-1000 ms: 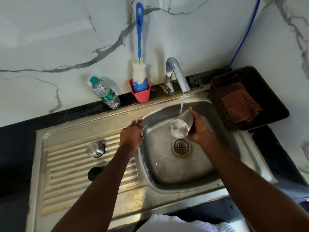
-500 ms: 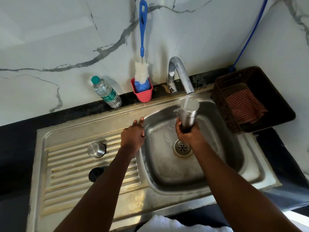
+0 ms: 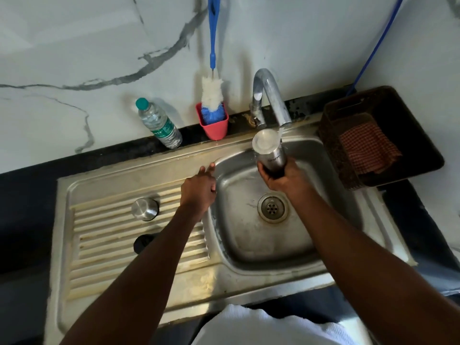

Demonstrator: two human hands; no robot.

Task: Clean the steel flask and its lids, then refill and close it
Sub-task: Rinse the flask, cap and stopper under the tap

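Note:
My right hand point(image 3: 283, 176) grips the steel flask point(image 3: 270, 151) round its lower part and holds it over the sink basin point(image 3: 311, 195), its flat steel end facing up beside the tap point(image 3: 271, 95). A thin stream of water runs from the spout past the flask's right side. My left hand point(image 3: 199, 188) rests on the basin's left rim with its fingers stretched out, holding nothing. On the ribbed drainboard point(image 3: 104, 235) lie a steel lid point(image 3: 144, 209) and a black lid point(image 3: 144, 242).
A plastic water bottle point(image 3: 159, 124) and a red cup point(image 3: 215, 128) holding a blue-handled bottle brush point(image 3: 212, 90) stand against the marble wall. A dark basket point(image 3: 418, 135) with a red checked cloth point(image 3: 368, 148) sits right of the sink. The drain point(image 3: 272, 207) lies below the flask.
My right hand has raised the flask from lying tilted low in the basin to standing up by the spout. The left hand stayed on the rim.

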